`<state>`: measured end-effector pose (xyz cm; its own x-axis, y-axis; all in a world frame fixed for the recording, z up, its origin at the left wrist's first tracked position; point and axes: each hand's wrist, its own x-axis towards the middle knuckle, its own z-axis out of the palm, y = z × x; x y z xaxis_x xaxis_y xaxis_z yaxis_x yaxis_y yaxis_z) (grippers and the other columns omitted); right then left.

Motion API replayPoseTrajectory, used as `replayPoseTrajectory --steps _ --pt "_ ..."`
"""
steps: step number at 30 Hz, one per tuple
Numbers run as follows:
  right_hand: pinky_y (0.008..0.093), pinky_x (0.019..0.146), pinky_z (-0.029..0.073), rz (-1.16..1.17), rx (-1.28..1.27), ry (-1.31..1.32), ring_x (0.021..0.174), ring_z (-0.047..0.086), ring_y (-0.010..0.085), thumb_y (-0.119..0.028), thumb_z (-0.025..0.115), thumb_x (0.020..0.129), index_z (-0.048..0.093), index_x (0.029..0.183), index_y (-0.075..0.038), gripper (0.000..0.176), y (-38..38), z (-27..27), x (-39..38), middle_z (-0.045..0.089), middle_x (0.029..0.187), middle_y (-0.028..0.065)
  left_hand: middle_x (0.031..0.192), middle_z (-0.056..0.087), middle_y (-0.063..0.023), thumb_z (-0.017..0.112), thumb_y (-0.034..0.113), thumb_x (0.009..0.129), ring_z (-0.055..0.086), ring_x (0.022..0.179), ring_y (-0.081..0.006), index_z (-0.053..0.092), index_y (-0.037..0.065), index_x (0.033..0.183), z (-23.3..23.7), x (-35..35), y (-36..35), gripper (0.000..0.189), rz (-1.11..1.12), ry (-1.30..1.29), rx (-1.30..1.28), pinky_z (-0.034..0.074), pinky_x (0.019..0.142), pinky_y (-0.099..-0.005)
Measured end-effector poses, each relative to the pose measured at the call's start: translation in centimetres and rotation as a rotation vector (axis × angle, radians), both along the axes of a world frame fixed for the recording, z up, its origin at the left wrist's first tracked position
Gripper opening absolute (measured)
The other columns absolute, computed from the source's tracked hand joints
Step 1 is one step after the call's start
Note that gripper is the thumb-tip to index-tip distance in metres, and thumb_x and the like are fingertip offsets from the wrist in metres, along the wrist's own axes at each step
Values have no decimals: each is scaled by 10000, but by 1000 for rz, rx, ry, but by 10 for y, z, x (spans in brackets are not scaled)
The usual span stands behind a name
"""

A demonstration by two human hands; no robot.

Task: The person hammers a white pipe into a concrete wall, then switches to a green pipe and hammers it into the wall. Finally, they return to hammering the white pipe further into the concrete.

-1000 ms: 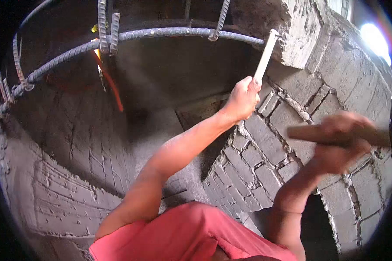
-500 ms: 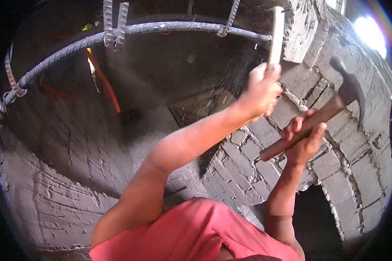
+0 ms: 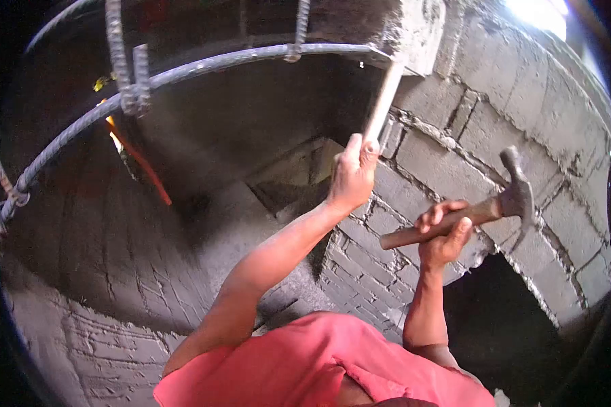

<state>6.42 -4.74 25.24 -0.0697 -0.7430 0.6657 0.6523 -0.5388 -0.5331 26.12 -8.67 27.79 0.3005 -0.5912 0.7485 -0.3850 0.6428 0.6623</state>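
My left hand [image 3: 352, 175] is raised and wrapped round a pale straight handle [image 3: 385, 100]. The handle's upper end lies against the lower corner of a rough concrete block [image 3: 416, 30]; what kind of tool head it has, if any, I cannot make out. My right hand [image 3: 444, 237] is closed round the wooden handle of a claw hammer [image 3: 478, 214], palm turned up. The hammer's head points to the right, its claw curving down, apart from the other tool. Behind the hammer stands a wall of grey blocks [image 3: 428, 159] with rough mortar joints.
A curved ribbed steel bar [image 3: 217, 62] spans the upper left, with upright rebar pieces [image 3: 117, 54] tied to it. An orange strip [image 3: 142, 166] hangs below. Scored grey plaster [image 3: 115, 346] covers the lower left. A dark opening [image 3: 502, 319] breaks the wall at lower right.
My left hand and its pale-handled tool have come down and to the left, as has the right hand with the hammer. The view has shifted too, and the flying specks no longer show.
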Motion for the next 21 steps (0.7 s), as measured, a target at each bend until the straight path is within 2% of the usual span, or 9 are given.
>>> replayPoseTrajectory --steps 3,8,10,11,14,16,19,20,21 --pt "311 508 455 -63 32 99 534 496 154 -512 460 993 453 1167 -59 486 -1 -4 -6 503 732 44 705 482 54 448 409 1036 430 596 -43 575 43 1020 10 -9 -1 388 -230 145 -60 350 509 -232" --pt "298 531 474 -136 28 242 562 529 157 -440 494 1003 469 1153 -3 463 -13 5 -18 525 758 58 687 533 20 569 423 981 496 605 -50 544 41 996 33 -12 -8 383 14 -119 -226 400 519 -228" --pt "297 553 479 -132 -29 174 590 540 161 -427 499 1003 471 1158 1 456 -20 13 -16 529 780 64 649 560 -43 570 425 978 546 565 -112 527 40 1003 37 -8 -27 388 -33 -96 -74 432 515 -292" --pt "295 575 483 -134 -82 116 618 551 166 -414 505 1003 473 1162 4 449 -23 20 -15 532 801 69 649 560 -43 570 425 978 546 565 -112 527 40 1003 42 -8 -32 388 -20 -103 -78 432 515 -292" --pt "319 597 484 63 -133 -75 652 526 190 -469 546 965 453 1197 -43 494 -28 35 -15 520 832 79 642 512 -174 516 444 994 571 539 -251 510 34 1013 53 -3 -45 410 107 -254 -121 440 522 -384" --pt "339 583 476 99 -190 -173 642 497 206 -585 586 898 457 1192 -122 564 -42 42 -11 487 810 76 632 505 -176 474 441 1012 547 542 -297 523 25 959 51 -1 -51 422 134 -247 -112 437 532 -394" --pt "314 506 444 -19 -347 -181 574 464 182 -623 632 846 445 1091 -122 588 -43 70 -1 456 739 59 627 502 -176 448 453 1020 530 548 -310 533 13 896 47 4 -56 464 161 -232 6 436 548 -400" --pt "303 467 424 -76 -390 -210 526 449 180 -610 616 869 470 974 -91 548 -45 79 6 452 690 56 627 503 -175 449 454 1019 539 552 -312 533 15 898 48 4 -57 463 166 -220 -16 435 547 -402" --pt "303 467 424 -54 -396 -210 526 449 180 -610 616 869 470 974 -91 548 -55 80 11 452 690 56 627 504 -174 450 455 1018 548 557 -314 533 16 900 48 3 -59 462 170 -208 -35 433 546 -404"
